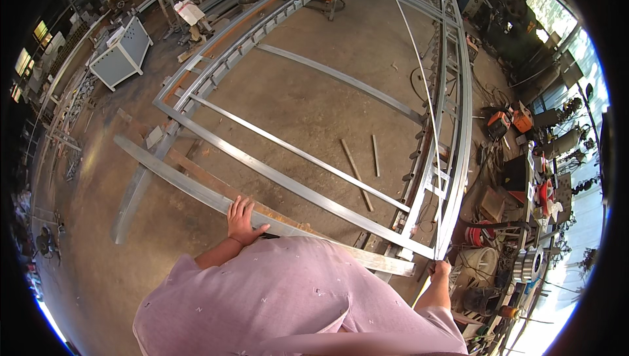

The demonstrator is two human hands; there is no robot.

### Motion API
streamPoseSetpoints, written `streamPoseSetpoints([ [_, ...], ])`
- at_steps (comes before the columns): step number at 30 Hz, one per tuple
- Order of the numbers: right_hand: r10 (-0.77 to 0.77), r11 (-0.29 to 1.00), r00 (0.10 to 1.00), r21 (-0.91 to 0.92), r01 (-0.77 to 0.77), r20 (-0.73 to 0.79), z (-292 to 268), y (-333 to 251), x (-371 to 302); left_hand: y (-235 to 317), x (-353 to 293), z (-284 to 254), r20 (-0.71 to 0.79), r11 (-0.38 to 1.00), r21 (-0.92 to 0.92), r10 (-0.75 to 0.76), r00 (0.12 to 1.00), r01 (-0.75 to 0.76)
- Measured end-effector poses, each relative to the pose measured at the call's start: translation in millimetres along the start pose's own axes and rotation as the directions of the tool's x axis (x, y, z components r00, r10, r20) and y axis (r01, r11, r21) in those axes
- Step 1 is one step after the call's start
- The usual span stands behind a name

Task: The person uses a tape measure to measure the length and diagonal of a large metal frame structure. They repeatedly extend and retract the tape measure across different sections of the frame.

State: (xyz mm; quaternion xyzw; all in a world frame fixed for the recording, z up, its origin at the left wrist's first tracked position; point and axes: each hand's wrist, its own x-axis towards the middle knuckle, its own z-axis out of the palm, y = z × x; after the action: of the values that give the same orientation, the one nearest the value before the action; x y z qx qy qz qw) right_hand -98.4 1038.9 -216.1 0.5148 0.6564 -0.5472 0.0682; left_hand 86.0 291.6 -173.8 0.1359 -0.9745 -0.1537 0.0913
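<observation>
Low in the frame, right of centre, the right hand (441,269) curls at the near corner of the steel frame (262,168); whether it pinches the measuring tape (426,82) there, I cannot tell. At lower centre the left hand (241,222), fingers spread, rests on a grey steel bar (193,191) without gripping it. Leaning weight could shift that bar. The tape runs to the top edge; a slip at the corner could slacken it.

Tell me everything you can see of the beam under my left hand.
The beam is long, narrow, grey and looks metallic. It lies crosswise before you, its curve perhaps the lens's. Your shirt hides part of its near edge. A rusty strip runs beyond it. Your left hand rests on it.
</observation>
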Motion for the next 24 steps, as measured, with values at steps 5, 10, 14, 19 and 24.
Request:
streamPoseSetpoints([
  [5, -0.007, 1.0, 1.0, -0.01, 0.007, -0.005, -1, -1, -3, 2, 1, -1, -0.003, 1.0, -0.007, 0.002, 1.0, -0.002],
  [10, -0.003, 1.0, 1.0, 0.007, 0.003, -0.013, 2, -4, -10, 0, -1, 0, 0.002, 1.0, 0.002, -0.001, 1.0, 0.001],
  [14, -0.005, 1.0, 1.0, 0.018, 0.005, -0.014, 3, -6, -15, 1, 0, 0, 0.008, 1.0, -0.008, -0.001, 1.0, 0.001],
  [19, -0.01, 0.999, 1.0, 0.032, 0.009, 0.005, 1, -5, -15, 1, 0, -1, 0.016, 1.0, -0.012, -0.002, 1.0, 0.002],
  [24, -0.018, 1.0, 1.0, 0.012, 0.018, -0.014, 2, -4, -13, 1, 0, 0, 0.01, 1.0, -0.01, 0.0, 1.0, 0.0],
])
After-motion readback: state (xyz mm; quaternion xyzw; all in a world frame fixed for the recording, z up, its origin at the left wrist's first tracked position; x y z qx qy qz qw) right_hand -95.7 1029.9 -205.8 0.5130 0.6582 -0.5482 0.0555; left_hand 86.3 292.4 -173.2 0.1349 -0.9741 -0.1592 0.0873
